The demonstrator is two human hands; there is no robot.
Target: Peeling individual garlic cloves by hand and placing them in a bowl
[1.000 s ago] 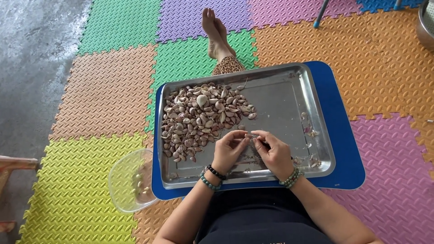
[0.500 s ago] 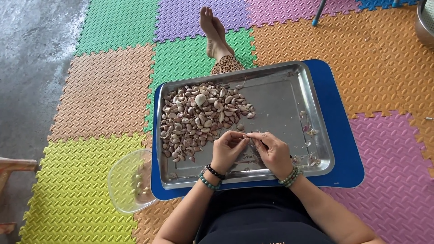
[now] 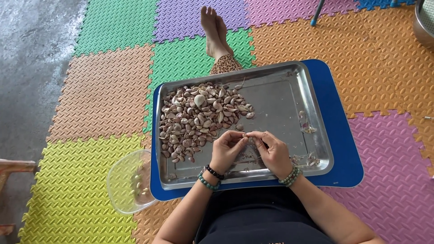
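Observation:
A steel tray [image 3: 280, 90] rests on a blue board [image 3: 337, 135] across my lap. A heap of unpeeled garlic cloves [image 3: 194, 117] fills the tray's left half. My left hand [image 3: 226, 151] and my right hand [image 3: 271, 151] meet over the tray's near edge, fingertips pinched together on one small garlic clove [image 3: 244, 135]. Both wrists wear bead bracelets. Loose papery skins [image 3: 307, 158] lie on the tray at my right hand's side.
A clear plastic bowl [image 3: 129, 180] with a few peeled cloves sits on the floor by the board's left corner. Coloured foam mats cover the floor; bare concrete lies at far left. My bare feet [image 3: 214, 27] stretch out beyond the tray. A metal pot edge [image 3: 425, 22] shows top right.
My hands stay joined over the tray's near edge, fingers shifting slightly on the clove. Nothing else has moved.

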